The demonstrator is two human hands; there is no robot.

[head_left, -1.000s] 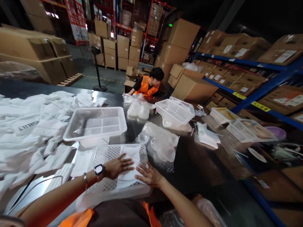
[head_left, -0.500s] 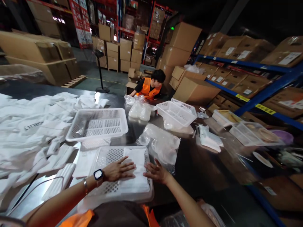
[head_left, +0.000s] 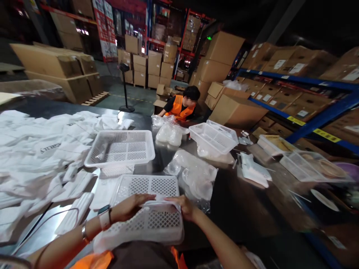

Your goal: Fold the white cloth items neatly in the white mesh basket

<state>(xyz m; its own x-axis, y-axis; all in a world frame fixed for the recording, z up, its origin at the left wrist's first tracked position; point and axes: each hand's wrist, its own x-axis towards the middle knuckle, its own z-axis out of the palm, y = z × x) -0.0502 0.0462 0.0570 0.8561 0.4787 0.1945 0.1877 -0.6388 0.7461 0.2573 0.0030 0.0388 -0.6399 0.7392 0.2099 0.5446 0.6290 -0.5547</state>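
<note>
In front of me an upturned white plastic basket (head_left: 165, 224) lies with its perforated bottom facing up. Above it, a folded white cloth (head_left: 160, 202) is raised off the mesh, seen nearly edge-on. My left hand (head_left: 137, 204) is closed on its left side, though some fingers are hidden behind it. At the right end, my right hand (head_left: 182, 205) grips the cloth between thumb and fingers. Left of the basket lies a flat folded white piece (head_left: 103, 192). Just beyond, to the right, is a clear plastic bag (head_left: 193, 175) with whitish contents.
A heap of white cloth pieces (head_left: 47, 149) covers the table's left. An upright white basket (head_left: 120, 149) stands beyond my hands, another basket (head_left: 214, 137) farther right. Across the table a person in an orange vest (head_left: 181, 106) bends down. Cardboard boxes (head_left: 238, 112) stand behind.
My hands were spread flat on the cloth over the basket bottom. Now both have closed on it and lifted it, baring the mesh. The view has shifted slightly left.
</note>
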